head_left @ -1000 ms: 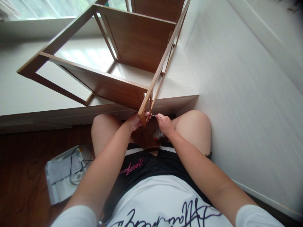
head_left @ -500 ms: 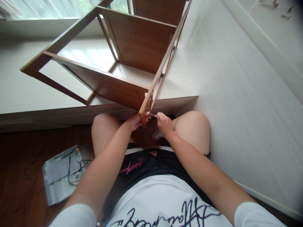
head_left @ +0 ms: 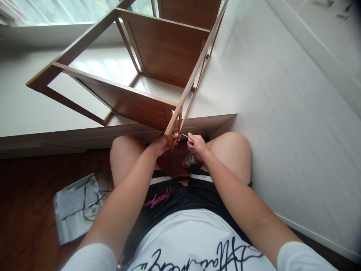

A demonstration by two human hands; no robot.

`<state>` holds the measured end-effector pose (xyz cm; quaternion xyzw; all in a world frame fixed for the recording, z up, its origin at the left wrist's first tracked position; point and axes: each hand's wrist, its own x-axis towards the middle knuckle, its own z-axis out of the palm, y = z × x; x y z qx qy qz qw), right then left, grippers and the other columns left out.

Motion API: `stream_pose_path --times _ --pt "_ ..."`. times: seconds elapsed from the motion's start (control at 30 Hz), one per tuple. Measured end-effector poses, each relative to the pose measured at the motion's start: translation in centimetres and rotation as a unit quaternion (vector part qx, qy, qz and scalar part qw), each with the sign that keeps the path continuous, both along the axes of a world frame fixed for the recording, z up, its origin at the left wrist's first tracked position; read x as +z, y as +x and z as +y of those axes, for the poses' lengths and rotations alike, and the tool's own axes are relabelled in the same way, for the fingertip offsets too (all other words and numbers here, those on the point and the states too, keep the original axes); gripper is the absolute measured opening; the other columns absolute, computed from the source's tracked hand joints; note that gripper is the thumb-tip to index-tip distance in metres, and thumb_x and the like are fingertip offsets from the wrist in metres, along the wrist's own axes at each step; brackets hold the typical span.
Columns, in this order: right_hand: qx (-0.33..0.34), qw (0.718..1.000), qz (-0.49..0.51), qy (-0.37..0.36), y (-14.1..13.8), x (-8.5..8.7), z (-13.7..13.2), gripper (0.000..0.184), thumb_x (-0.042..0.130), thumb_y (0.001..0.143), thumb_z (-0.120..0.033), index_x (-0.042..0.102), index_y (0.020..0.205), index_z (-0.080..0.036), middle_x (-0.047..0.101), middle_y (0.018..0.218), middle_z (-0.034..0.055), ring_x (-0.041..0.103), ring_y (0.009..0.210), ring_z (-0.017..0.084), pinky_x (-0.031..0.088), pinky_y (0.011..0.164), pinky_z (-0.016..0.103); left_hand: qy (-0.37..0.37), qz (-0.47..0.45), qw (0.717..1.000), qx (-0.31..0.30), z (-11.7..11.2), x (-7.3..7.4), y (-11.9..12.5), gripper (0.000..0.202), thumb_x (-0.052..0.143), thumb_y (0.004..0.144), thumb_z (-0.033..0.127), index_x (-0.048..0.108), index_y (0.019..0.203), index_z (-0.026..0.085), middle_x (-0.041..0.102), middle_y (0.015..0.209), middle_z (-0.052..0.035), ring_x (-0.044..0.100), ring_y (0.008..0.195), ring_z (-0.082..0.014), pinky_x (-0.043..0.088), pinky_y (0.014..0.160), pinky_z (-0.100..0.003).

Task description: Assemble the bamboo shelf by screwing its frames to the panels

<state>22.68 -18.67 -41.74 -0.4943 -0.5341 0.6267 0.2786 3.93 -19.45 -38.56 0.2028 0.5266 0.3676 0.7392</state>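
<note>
A brown wooden shelf frame (head_left: 146, 99) with flat panels lies tilted in front of me, its near corner over my knees. My left hand (head_left: 163, 145) is closed around that near corner, with fingertips showing past the wood. To its right, my right hand (head_left: 196, 144) is closed on a thin metal rod (head_left: 185, 136), perhaps a hex key. The rod's tip points left at the frame corner, with a small gap between them. Most of the rod is hidden in my fingers.
A pale ledge (head_left: 19, 109) carries the frame, below a window (head_left: 64, 11). A pale panel wall (head_left: 282, 113) rises close on my right. On the wooden floor (head_left: 22, 199) at left lies a white package (head_left: 67, 226) with a dark cable (head_left: 84, 199).
My right hand has drawn slightly right and turned, so the rod's tip now shows apart from the frame corner. My left hand keeps its hold.
</note>
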Motion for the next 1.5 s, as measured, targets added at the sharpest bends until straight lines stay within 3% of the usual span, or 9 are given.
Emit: stream_pose_path --times 0.2,0.37,0.67,0.9,0.97,1.1,1.3,1.4,1.5 --pt "-0.012 0.99 -0.085 0.113 0.6 0.0 -0.2 0.054 0.04 0.092 -0.065 0.038 0.059 -0.023 0.04 0.053 -0.0024 0.036 0.051 0.012 0.029 0.053 0.027 0.008 0.0 1.0 0.007 0.2 -0.4 0.0 0.022 0.082 0.066 0.025 0.073 0.084 0.015 0.073 0.088 -0.0052 0.064 0.076 -0.0124 0.05 0.069 -0.024" --pt "0.011 0.965 -0.176 0.196 0.5 0.4 -0.4 0.046 0.039 0.097 -0.056 0.044 0.066 -0.022 0.046 0.061 -0.0002 0.041 0.061 0.016 0.026 0.061 0.029 0.016 0.004 1.0 -0.015 0.2 -0.7 -0.1 0.024 0.081 0.068 0.03 0.074 0.085 0.015 0.071 0.078 -0.0043 0.061 0.067 -0.0118 0.049 0.064 -0.024" --pt "0.02 0.928 -0.271 0.254 0.7 0.6 -0.5 0.045 0.032 0.102 -0.052 0.042 0.069 -0.023 0.049 0.062 0.0018 0.042 0.059 0.017 0.022 0.061 0.03 0.02 0.0 1.0 -0.017 0.4 -1.9 -0.4 0.022 0.081 0.07 0.03 0.075 0.085 0.014 0.071 0.081 -0.005 0.063 0.071 -0.0119 0.05 0.067 -0.023" --pt "-0.001 0.906 -0.315 0.282 0.2 0.3 -1.0 0.043 0.032 0.103 -0.049 0.047 0.074 -0.021 0.058 0.074 0.0051 0.05 0.068 0.018 0.023 0.061 0.03 0.01 0.001 1.0 -0.018 0.4 -1.7 -0.3 0.023 0.081 0.07 0.03 0.076 0.086 0.014 0.072 0.081 -0.0051 0.063 0.069 -0.0117 0.049 0.065 -0.023" --pt "-0.026 0.919 -0.29 0.265 0.0 0.3 -1.1 0.039 0.038 0.101 -0.048 0.046 0.075 -0.021 0.059 0.079 0.0055 0.051 0.073 0.019 0.024 0.062 0.029 0.011 0.001 1.0 -0.021 0.4 -1.6 -0.3 0.023 0.08 0.07 0.03 0.076 0.086 0.014 0.072 0.081 -0.0048 0.063 0.067 -0.0118 0.048 0.063 -0.023" --pt "-0.054 0.982 -0.132 0.127 -0.3 0.2 -1.2 0.042 0.047 0.095 -0.054 0.04 0.069 -0.022 0.051 0.071 0.0027 0.048 0.069 0.017 0.029 0.058 0.026 0.003 0.004 1.0 -0.019 0.3 -1.2 -0.3 0.024 0.08 0.069 0.03 0.076 0.087 0.015 0.072 0.079 -0.004 0.062 0.066 -0.0116 0.046 0.063 -0.024" --pt "0.039 0.998 -0.04 -0.013 -0.4 -0.2 -0.7 0.052 0.028 0.095 -0.063 0.025 0.058 -0.027 0.025 0.041 -0.0066 0.025 0.036 0.011 0.025 0.037 0.025 -0.004 0.002 1.0 -0.021 0.2 -0.5 -0.2 0.026 0.082 0.067 0.031 0.075 0.085 0.015 0.071 0.078 -0.0034 0.061 0.067 -0.0113 0.044 0.064 -0.024" --pt "0.042 0.998 -0.031 -0.02 -0.4 -0.4 -0.6 0.051 0.029 0.093 -0.065 0.024 0.059 -0.027 0.023 0.041 -0.0079 0.021 0.034 0.01 0.023 0.035 0.025 -0.001 0.005 1.0 -0.02 0.3 -0.6 -0.2 0.025 0.082 0.067 0.031 0.075 0.086 0.015 0.071 0.079 -0.0038 0.062 0.068 -0.0118 0.045 0.065 -0.024" --pt "0.007 0.998 -0.055 0.022 -0.5 -0.4 -0.7 0.052 0.026 0.094 -0.066 0.024 0.06 -0.026 0.027 0.044 -0.0066 0.025 0.039 0.01 0.025 0.04 0.025 0.003 0.003 1.0 -0.014 0.3 -0.7 -0.2 0.024 0.081 0.067 0.029 0.075 0.085 0.014 0.071 0.08 -0.0043 0.062 0.069 -0.0117 0.046 0.066 -0.024"
